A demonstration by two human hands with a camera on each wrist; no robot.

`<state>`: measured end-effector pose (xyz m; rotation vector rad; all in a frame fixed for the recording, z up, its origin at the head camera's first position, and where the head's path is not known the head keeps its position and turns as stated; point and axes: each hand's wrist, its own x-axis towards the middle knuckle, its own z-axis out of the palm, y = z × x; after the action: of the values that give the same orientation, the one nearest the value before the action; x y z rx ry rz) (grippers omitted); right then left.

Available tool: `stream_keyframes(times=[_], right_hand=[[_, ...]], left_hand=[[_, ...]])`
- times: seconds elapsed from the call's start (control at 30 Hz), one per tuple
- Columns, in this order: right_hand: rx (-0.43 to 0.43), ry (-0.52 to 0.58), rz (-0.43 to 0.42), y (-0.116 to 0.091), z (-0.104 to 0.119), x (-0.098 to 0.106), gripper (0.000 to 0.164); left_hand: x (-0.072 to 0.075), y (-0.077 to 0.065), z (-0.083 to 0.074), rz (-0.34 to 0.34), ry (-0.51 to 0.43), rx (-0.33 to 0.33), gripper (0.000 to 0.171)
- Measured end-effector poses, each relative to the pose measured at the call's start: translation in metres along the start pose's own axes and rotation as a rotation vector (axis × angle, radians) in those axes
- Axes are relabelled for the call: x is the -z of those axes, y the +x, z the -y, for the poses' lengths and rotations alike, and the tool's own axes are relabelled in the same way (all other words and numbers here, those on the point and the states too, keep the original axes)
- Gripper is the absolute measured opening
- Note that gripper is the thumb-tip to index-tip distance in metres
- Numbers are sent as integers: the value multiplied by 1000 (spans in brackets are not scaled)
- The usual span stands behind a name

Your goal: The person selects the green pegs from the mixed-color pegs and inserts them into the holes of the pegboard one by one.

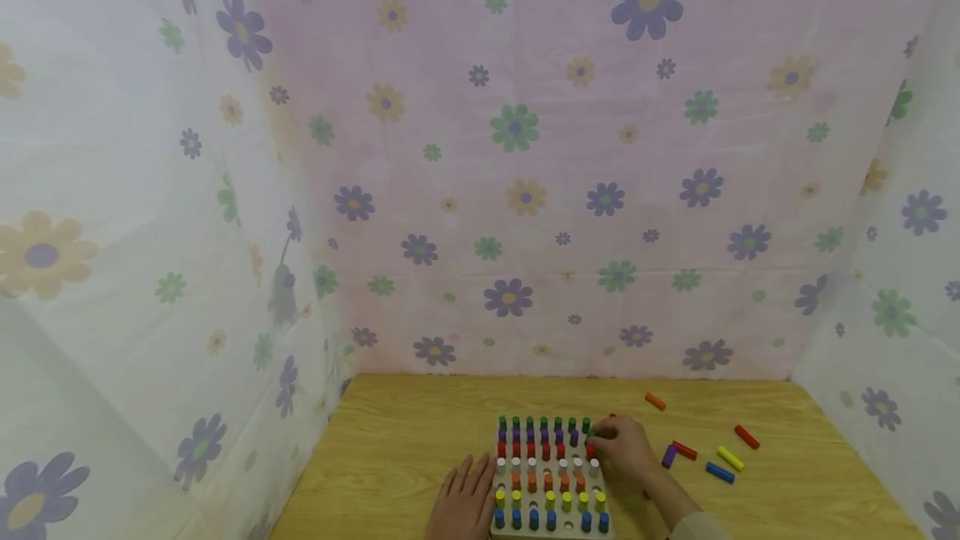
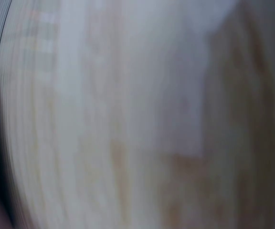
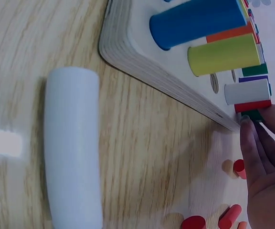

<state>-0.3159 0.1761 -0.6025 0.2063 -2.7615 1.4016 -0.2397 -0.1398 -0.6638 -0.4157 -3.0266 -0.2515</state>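
A wooden pegboard point(image 1: 551, 532) stands on the table with rows of green, purple, red, white, orange, yellow and blue pegs. My right hand point(image 1: 622, 447) is at the board's far right corner. Its thumb and fingers pinch a green peg point(image 3: 252, 115) at the right end of the purple row, beyond a red peg point(image 3: 253, 106). Whether that peg sits in a hole is hidden. My left hand point(image 1: 463, 500) lies flat with straight fingers against the board's left edge. Several holes, such as one in the blue row, hold no peg.
Loose pegs lie right of the board: orange point(image 1: 655, 401), red point(image 1: 747, 437), yellow point(image 1: 731, 458), blue point(image 1: 720, 472) and purple point(image 1: 669, 456). A white peg point(image 3: 73, 148) lies close to the right wrist camera. Flowered sheets point(image 1: 525, 165) enclose the wooden table point(image 1: 405, 432).
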Motion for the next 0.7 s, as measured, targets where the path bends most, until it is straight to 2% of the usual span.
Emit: stream_keyframes(times=[0.17,0.33,0.43,0.5,0.6,0.67,0.7], right_hand=[[8,4,7,0,-9,2,16],[37,83,79,-6,-19,8,26],[48,111,107,-14,-25,19,31],[65,90,121,-22,-30,33,33],[97,37,137,-40,-37,61,31],[128,-24,123,-51,-42,80,28],[140,-49,106,-57,-44,89,27]], left_hand=[[-2,3,1,0,-10,-19,63],[-7,5,4,29,11,-30,65],[-9,9,7,52,-17,-30,66],[-8,13,10,84,-114,-24,67],[-2,16,21,141,-346,-9,69],[8,13,33,161,-488,-4,67],[14,10,39,161,-515,-16,65]])
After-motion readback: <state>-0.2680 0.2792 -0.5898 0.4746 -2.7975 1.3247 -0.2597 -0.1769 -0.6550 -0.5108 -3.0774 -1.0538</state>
